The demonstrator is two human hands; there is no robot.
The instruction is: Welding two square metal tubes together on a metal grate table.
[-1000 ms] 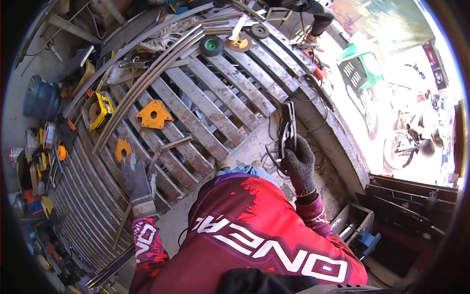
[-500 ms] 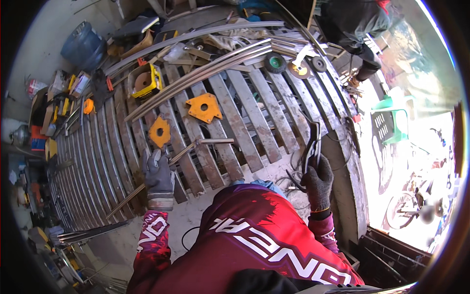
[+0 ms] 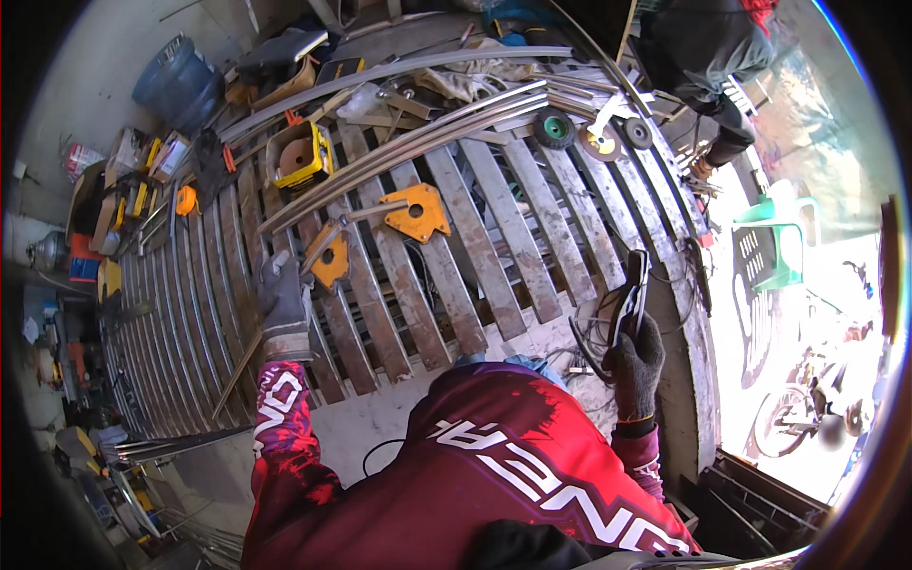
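Observation:
My gloved left hand (image 3: 284, 302) grips a thin, L-shaped metal bar (image 3: 321, 249) across the slats. One long arm of the bar passes under the hand; its short arm points right toward an orange magnetic welding square (image 3: 418, 211). A second orange magnetic square (image 3: 332, 260) lies just beside the long arm. My right hand (image 3: 635, 369), in a dark grey knit glove, is closed around a long black tool (image 3: 631, 299) with a pale edge, held upright near the table's right end. Its exact kind is unclear. Dark cable (image 3: 581, 344) loops beside that hand.
The slatted metal table (image 3: 480, 280) has gaps between its bars. Long metal strips (image 3: 408, 147) lie across its far side, by a yellow box with discs (image 3: 299, 155) and grinding wheels (image 3: 554, 128). Another person (image 3: 708, 57) stands far right, near a green chair (image 3: 781, 242).
My left hand has moved left and up, swinging the L-shaped bar so its corner sits farther away, beside the orange squares. The right hand still holds the black tool. The whole view has shifted slightly.

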